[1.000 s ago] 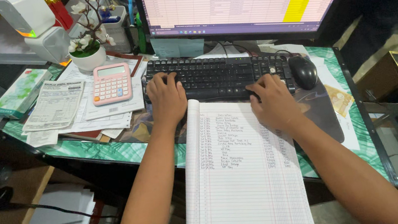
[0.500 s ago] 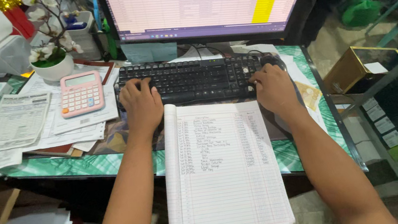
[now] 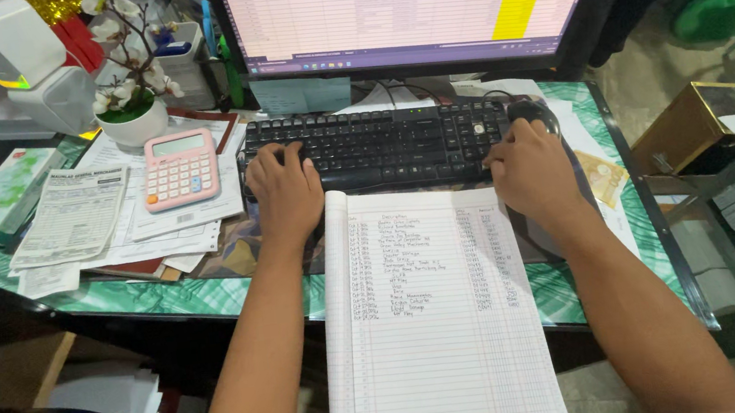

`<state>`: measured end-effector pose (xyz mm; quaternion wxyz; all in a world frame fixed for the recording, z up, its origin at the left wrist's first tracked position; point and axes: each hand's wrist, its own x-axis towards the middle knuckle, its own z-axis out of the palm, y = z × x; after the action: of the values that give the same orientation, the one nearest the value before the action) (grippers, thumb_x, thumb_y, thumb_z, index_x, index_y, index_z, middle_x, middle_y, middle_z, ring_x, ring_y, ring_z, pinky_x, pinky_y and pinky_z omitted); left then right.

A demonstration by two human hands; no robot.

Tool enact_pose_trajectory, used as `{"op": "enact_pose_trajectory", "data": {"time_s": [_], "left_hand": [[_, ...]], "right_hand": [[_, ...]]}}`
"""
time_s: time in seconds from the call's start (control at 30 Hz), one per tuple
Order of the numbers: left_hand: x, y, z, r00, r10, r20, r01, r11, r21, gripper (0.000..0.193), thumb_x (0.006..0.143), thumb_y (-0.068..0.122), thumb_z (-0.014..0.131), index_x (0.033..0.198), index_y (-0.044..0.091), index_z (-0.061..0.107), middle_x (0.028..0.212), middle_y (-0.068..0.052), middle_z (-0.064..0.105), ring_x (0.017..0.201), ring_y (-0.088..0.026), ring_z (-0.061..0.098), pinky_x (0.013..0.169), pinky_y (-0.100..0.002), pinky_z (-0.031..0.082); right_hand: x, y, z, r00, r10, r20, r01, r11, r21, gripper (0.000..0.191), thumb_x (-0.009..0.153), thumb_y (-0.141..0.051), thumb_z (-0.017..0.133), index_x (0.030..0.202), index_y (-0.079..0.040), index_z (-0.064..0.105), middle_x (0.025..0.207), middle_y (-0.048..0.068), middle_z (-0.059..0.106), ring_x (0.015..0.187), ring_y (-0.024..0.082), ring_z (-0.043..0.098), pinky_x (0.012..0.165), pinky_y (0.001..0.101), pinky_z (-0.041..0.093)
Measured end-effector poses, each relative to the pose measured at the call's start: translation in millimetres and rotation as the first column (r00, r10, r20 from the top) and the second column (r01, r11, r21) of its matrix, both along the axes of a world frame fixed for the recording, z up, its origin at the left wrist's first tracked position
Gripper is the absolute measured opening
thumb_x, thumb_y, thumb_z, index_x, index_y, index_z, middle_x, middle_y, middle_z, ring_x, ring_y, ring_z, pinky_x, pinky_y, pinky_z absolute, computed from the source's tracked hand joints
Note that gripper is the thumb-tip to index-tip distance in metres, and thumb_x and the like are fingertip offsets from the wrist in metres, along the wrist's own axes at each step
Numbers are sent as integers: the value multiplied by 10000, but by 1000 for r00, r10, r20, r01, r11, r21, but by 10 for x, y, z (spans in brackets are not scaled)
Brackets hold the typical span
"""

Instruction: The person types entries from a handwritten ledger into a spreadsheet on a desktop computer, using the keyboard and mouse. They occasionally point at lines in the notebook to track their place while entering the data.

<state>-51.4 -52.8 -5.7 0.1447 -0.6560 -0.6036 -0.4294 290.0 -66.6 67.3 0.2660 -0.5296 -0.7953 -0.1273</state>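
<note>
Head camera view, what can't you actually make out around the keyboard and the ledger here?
- Mouse: mostly hidden under the right hand.
- Keyboard keys beneath the left hand: covered.
- Ledger entries: too small to read.
- Monitor: top cut off by the frame edge.
</note>
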Motion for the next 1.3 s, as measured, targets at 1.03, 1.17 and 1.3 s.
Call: {"op": "enact_pose_trajectory", "data": {"time_s": [1.03, 1.17, 1.3], "left_hand": [[-60, 37, 74, 998, -21, 62, 23, 999, -32, 341, 959, 212, 607, 1228, 6, 643, 1259, -214, 525, 1236, -412, 465, 1115, -580, 296], [-39, 91, 71, 998, -14, 59, 16, 999, -29, 345, 954, 207, 612, 1233, 7, 643, 1254, -208, 526, 1236, -408, 466, 1120, -571, 296], [-28, 112, 100, 998, 0, 57, 2, 999, -37, 341, 941, 203, 621, 1225, 16, 649, 1245, -200, 528, 1222, -404, 472, 1111, -572, 296]], "right_hand": [[-955, 85, -39, 959, 284, 22, -282, 956, -77, 331, 981, -310, 613, 1113, -26, 719, 1244, 163, 588, 1184, 341, 518, 1004, 461, 422], [-878, 104, -58, 961, 275, -19, -275, 957, -97, 350, 974, -319, 609, 1160, -43, 714, 1278, 174, 571, 1221, 352, 511, 1038, 457, 416], [-766, 96, -6, 969, 247, 17, -239, 952, -193, 426, 943, -330, 618, 1280, -77, 673, 1292, 166, 564, 1215, 349, 516, 1022, 459, 424]]}}
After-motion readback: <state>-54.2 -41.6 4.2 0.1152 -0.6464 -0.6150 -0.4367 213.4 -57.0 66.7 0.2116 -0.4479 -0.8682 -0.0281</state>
